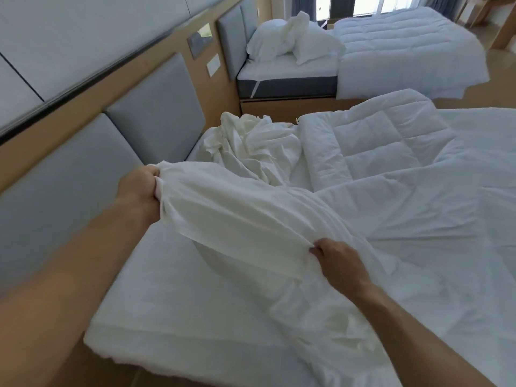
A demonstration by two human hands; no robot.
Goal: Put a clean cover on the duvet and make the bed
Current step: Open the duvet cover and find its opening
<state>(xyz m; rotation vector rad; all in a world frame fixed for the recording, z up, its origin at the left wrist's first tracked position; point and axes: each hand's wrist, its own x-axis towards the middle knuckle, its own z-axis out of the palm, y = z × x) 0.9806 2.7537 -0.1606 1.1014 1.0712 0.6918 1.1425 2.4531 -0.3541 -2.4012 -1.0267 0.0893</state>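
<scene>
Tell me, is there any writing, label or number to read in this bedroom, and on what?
None can be read.
The white cover, gripped by the left hand and right hand, shows no print.
The wall frame and white wall plate are too blurred to tell.

Head view looks forward and down; close over bed [173, 308].
</scene>
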